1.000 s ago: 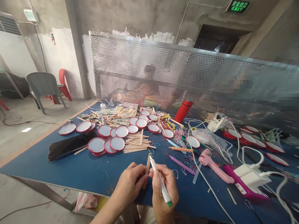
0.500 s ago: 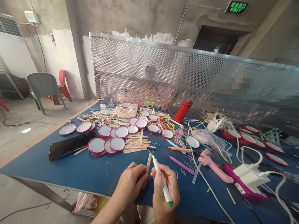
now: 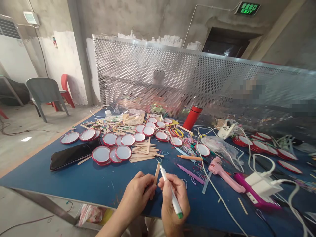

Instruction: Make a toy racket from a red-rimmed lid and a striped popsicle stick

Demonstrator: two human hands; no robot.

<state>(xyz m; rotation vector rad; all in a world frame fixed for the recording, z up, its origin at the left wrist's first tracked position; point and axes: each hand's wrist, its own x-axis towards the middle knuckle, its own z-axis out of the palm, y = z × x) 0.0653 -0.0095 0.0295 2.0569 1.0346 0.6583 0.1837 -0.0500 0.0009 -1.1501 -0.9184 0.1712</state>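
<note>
My left hand (image 3: 141, 191) pinches a flat wooden craft stick (image 3: 157, 173), which stands tilted upward from my fingers. In my right hand (image 3: 175, 197) is a white marker (image 3: 172, 194) with a green end toward me; its upper tip is at the stick's upper part, though whether the two touch I cannot tell. Beyond my hands lies a pile of craft sticks (image 3: 144, 152). Around it sit several round white lids with red rims (image 3: 123, 152). A purple marker (image 3: 190, 174) and an orange marker (image 3: 189, 158) lie to the right of the pile.
On the left of the blue table (image 3: 81, 184) lies a black phone (image 3: 74, 155). A red bottle (image 3: 192, 118) stands before a perforated metal screen (image 3: 138, 65), with people behind it. To the right are a pink glue gun (image 3: 225, 176), a purple power strip (image 3: 256, 194) and loose white cables.
The camera view has shifted slightly, so the table items sit a little further left. Both hands keep their hold, with the marker still at the stick's upper part.
</note>
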